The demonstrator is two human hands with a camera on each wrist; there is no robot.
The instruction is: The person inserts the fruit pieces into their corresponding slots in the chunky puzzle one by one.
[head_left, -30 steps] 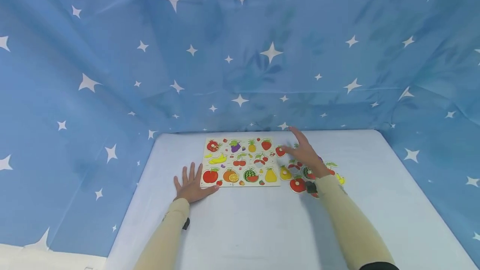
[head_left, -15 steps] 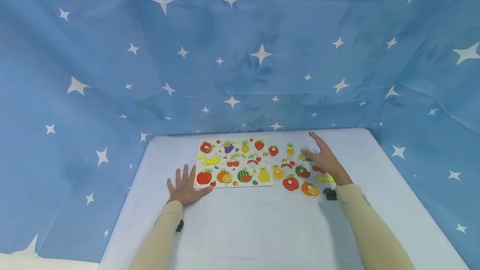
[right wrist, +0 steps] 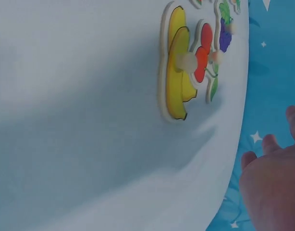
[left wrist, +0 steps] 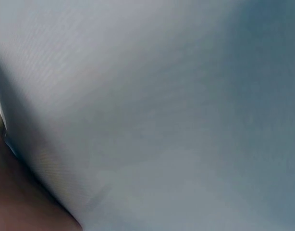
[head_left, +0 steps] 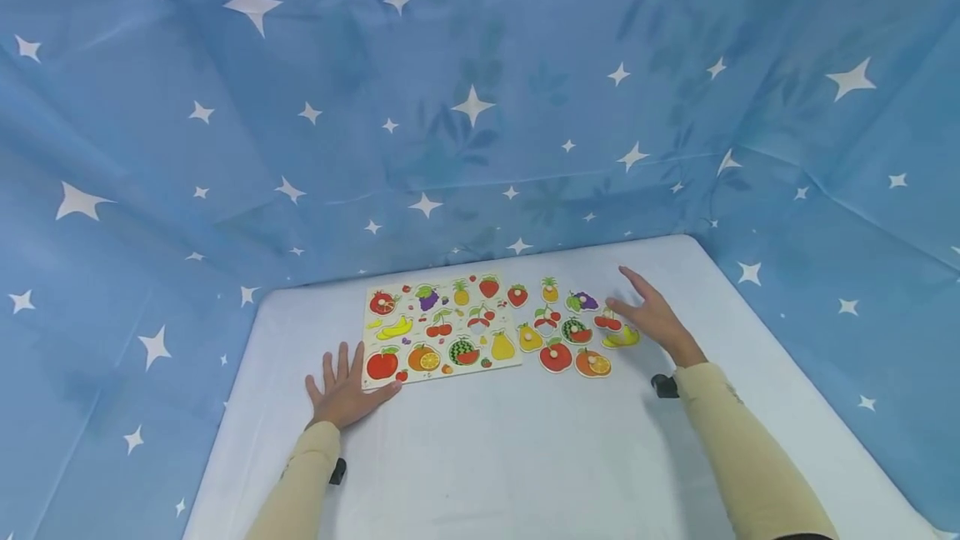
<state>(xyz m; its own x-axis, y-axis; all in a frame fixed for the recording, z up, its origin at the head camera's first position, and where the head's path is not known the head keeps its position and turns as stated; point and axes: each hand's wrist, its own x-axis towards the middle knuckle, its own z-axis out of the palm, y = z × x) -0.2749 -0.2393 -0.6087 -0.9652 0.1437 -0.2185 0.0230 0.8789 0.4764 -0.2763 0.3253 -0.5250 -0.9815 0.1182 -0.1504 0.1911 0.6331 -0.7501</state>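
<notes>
My left hand point(head_left: 347, 394) lies with spread fingers on the table by the lower left corner of a fruit puzzle board point(head_left: 444, 344), its thumb and index finger along the corner. In the left wrist view only a strip of this hand point(left wrist: 27, 197) shows. My right hand point(head_left: 652, 315) hovers right of the loose pieces, fingers extended, holding nothing. Nearest to it are the banana piece point(head_left: 621, 337) and the cherry piece point(head_left: 607, 319). A round knob stands on the banana piece point(right wrist: 176, 72) in the right wrist view.
Between board and right hand lie knobbed pieces: apple point(head_left: 556, 355), orange point(head_left: 593, 363), pear point(head_left: 530, 338), watermelon point(head_left: 576, 331), grapes point(head_left: 581, 301), pineapple point(head_left: 550, 289) and strawberry point(head_left: 517, 296). A starry blue curtain point(head_left: 420, 157) borders the white table point(head_left: 480, 457).
My right hand has moved from above the pieces to their right side, uncovering them. The left hand keeps its place at the board's corner. The head view has turned rightward.
</notes>
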